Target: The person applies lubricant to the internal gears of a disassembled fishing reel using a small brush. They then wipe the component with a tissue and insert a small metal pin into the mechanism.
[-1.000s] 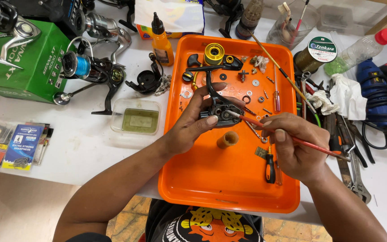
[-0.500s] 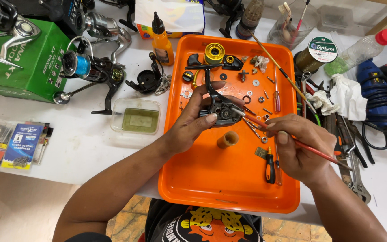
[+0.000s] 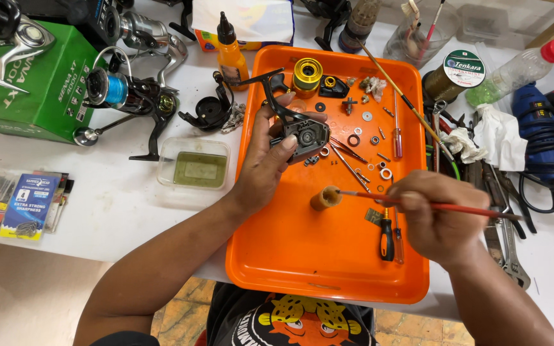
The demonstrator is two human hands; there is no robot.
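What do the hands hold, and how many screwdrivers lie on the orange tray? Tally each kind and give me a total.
Reel body, in the left hand: 1
Paintbrush, in the right hand: 1
Red-handled screwdrivers on the tray: 2
Black-handled screwdriver on the tray: 1
Total: 5

The right hand point(image 3: 436, 218) hides the brush's point(image 3: 379, 197) middle; tray point(image 3: 328, 282) washers (tiny) blur together.
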